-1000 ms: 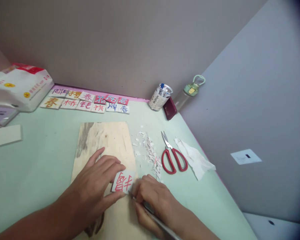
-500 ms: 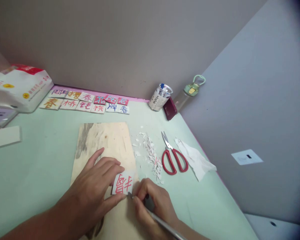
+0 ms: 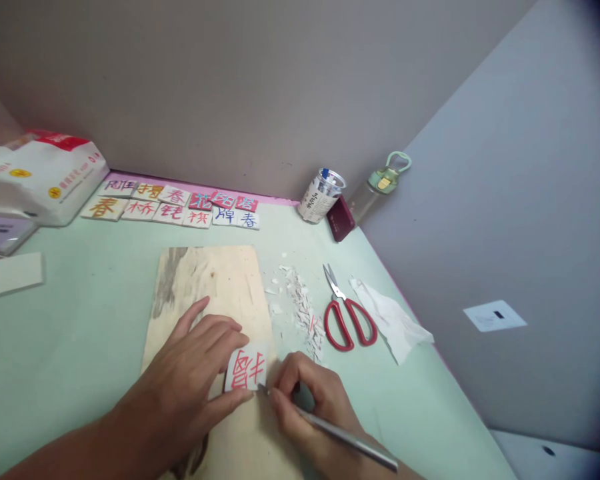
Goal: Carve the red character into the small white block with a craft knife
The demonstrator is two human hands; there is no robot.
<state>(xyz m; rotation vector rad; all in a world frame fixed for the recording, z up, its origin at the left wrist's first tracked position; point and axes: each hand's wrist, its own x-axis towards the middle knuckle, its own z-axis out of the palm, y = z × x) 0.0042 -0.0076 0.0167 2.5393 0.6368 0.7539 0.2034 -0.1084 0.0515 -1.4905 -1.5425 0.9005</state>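
My left hand (image 3: pixel 195 373) lies over a wooden board (image 3: pixel 230 280), its thumb and fingers closed around the edges of a small white square tile (image 3: pixel 247 370). A red character is drawn on the tile, which appears turned sideways. In my right hand (image 3: pixel 315 400) is a slim silver craft knife (image 3: pixel 353 440), gripped like a pen. Its tip is at the tile's lower right corner; whether it touches is too fine to tell. Pale shavings (image 3: pixel 305 310) are scattered on the table just right of the board.
Red-handled scissors (image 3: pixel 347 320) and a crumpled tissue (image 3: pixel 393 320) lie at the right. Finished-looking character tiles (image 3: pixel 140 208) line the back edge. A can (image 3: pixel 320 200), a dark red box (image 3: pixel 341 219) and a bottle (image 3: pixel 375 190) stand behind; a tissue pack (image 3: pixel 55 177) sits left.
The knife's handle has swung outward and lies flatter, with its rear end now in view. My right hand has shifted slightly up. My left hand and the tile have stayed almost still.
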